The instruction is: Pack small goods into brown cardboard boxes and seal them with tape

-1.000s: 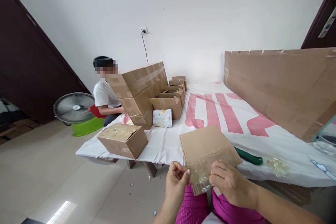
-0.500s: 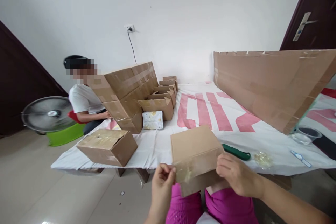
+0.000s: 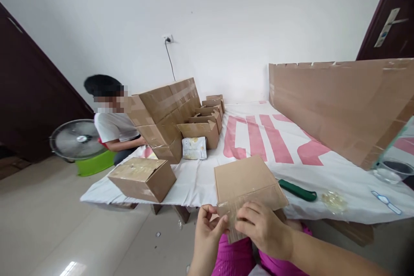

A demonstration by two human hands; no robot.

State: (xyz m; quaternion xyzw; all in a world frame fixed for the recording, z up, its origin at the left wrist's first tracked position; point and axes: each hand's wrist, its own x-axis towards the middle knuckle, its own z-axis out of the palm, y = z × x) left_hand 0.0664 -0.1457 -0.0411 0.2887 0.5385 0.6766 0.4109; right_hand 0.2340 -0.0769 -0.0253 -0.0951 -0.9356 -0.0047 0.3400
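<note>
A brown cardboard box (image 3: 244,177) sits at the table's front edge, its near flap hanging tilted over my lap. Glossy clear tape (image 3: 233,211) runs along that flap. My left hand (image 3: 210,230) pinches the flap's left corner between thumb and fingers. Bent fingers of my right hand (image 3: 263,228) grip the middle of the flap, on the taped strip; its thumb is hidden, so I cannot tell whether tape is between the fingers. Just right of the box lies a dark green tool (image 3: 297,190), apart from both hands.
Another taped box (image 3: 142,177) stands front left. Stacked cartons (image 3: 164,116), a row of open boxes (image 3: 207,131) and a white packet (image 3: 194,148) lie behind it. A tall cardboard panel (image 3: 336,103) borders the right, near crumpled clear tape (image 3: 334,200). A person (image 3: 116,125) sits left beside a fan (image 3: 77,139).
My right hand has moved left, from the box's right corner to the middle of the flap. My left hand keeps its pinch at the left corner. The view has turned slightly left.
</note>
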